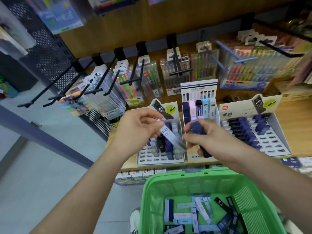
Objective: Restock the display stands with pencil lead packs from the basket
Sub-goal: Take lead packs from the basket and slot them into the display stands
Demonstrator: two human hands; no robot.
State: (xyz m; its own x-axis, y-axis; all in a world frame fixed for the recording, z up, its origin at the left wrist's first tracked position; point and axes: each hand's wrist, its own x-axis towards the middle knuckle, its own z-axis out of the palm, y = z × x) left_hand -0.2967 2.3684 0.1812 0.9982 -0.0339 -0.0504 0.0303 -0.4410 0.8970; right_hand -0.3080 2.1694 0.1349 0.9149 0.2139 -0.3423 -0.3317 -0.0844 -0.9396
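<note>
Closest in, the green basket [185, 176] sits low, its floor scattered with loose lead packs [201, 210] in pale, blue and black. Above it, both hands work over the wooden shelf [297, 119]. The left hand [135, 130] pinches a pale pack [168, 134] marked HB 0.7, tilted, with its lower end over the left display stand [160, 160], which is part filled with dark packs. The right hand [208, 140] curls round a dark blue pack [198, 128], just beside the pale one, in front of the middle stand [199, 92]. The right stand [278, 132] carries rows of dark blue packs. Pen packets [152, 81] hang on hooks behind.
</note>
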